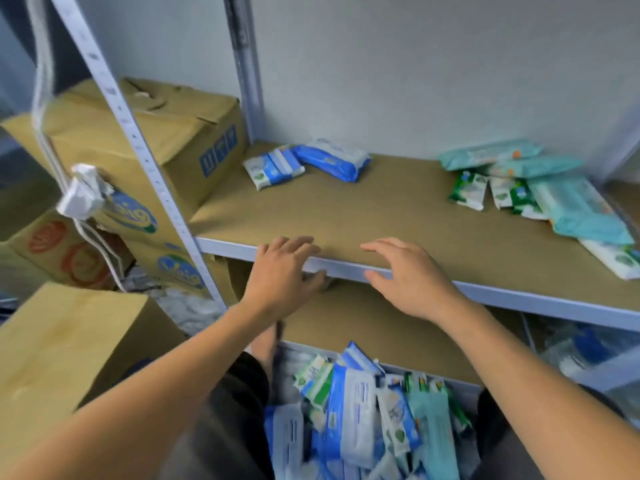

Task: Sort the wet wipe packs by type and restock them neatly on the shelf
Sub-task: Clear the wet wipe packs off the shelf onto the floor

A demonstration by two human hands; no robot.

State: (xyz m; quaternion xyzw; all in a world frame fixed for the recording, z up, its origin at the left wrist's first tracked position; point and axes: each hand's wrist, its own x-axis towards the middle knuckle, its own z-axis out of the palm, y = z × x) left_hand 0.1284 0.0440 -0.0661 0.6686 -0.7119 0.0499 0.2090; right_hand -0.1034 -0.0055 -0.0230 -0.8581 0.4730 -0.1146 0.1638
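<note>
We face a shelf [398,216], a brown board with a pale metal rim that fills the middle of our view. At 9 o'clock, stacked cardboard boxes [187,133] stand against its upright post, and a closer box [69,341] sits at 8 o'clock.

At 6 o'clock, below the shelf and between our forearms, lies a mixed pile of wet wipe packs [363,417] in blue, white, green and teal, jumbled together. On the board at 3 o'clock, teal packs [571,206] overlap one another loosely, with small green-and-white packs [467,190] touching them on their 9 o'clock side.

Our left hand [280,275] rests over the front rim at the centre, its fingers released and spread flat on the board, grasping nothing. Our right hand [412,275] is just beside it toward 3 o'clock, fingers likewise released and splayed; we cannot tell whether it touches the rim.

At 12 o'clock, near the back wall, a blue pack [332,159] lies tilted, touching a smaller blue-and-white pack [272,168].
</note>
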